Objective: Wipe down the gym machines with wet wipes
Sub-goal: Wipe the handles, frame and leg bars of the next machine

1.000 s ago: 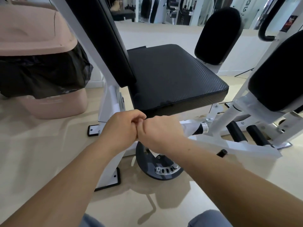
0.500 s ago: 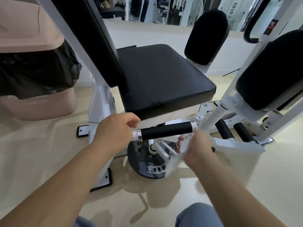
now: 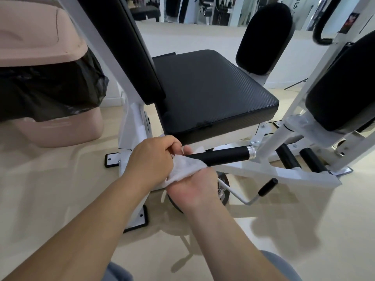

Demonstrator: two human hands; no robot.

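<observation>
Pink bin (image 3: pixel 40 37) beside frame (image 3: pixel 129 126), seat (image 3: pixel 213 94) overhanging handle (image 3: pixel 227 156)

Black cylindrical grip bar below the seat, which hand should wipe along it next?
Right. The right hand holds the white wet wipe against the black cylindrical grip bar; the left hand grips its end.

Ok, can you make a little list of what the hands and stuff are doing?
Left hand: fingers curled, pinching the wet wipe at the near end of the black handle
Right hand: holds the wipe around the handle from below
Seat pad: above the handle
Pink bin: on the left, black bag inside
</observation>
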